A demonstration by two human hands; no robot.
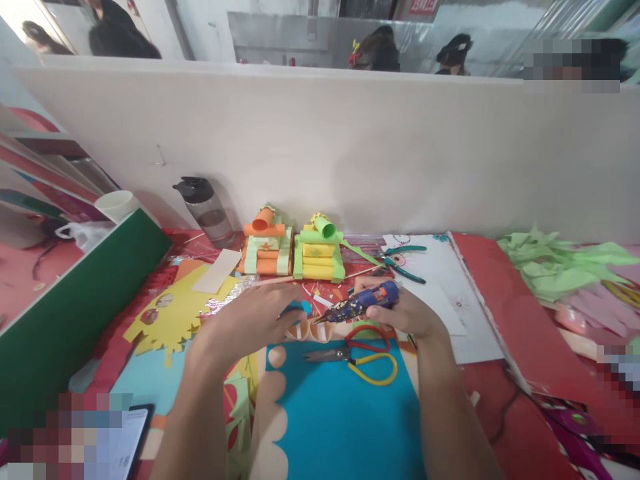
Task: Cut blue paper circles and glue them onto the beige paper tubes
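Observation:
My right hand [415,313] is wrapped round a dark blue hot glue gun [363,301], its nozzle pointing left and down. Just under the nozzle tip are peach paper rolls [320,329], open ends facing me. My left hand [263,313] reaches in from the other side, fingers closed on a small blue paper piece [301,307] above the rolls; its fingertips are partly hidden. Scissors [350,355] with one red and one yellow handle lie on a blue paper sheet [350,413] with a peach scalloped edge, below both hands.
Behind my hands stand two paper tank models, one orange [267,247] and one green and yellow [320,250]. A water bottle [207,213] is at back left, green-handled pliers [405,263] at back right. Yellow paper cutouts [175,307] lie left; a phone [133,440] lies front left.

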